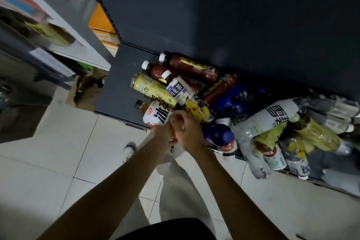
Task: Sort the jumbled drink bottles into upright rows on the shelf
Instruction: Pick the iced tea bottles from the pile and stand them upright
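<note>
Both sets of fingers (180, 121) are curled together at the shelf's front edge, the left hand (162, 135) and right hand (185, 128) pressed against each other. They seem clamped on something white with red print, though what it is I cannot tell. The bottles (175, 87) lie jumbled on the dark shelf (116, 76), none upright. Best to lift one clear, turn it cap-up, and start a row at the bare back-left corner.

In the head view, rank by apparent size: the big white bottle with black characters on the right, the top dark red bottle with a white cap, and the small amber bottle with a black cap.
1. White bottle, largest.
2. Dark red bottle.
3. Amber bottle, smallest, though partly hidden.
</note>
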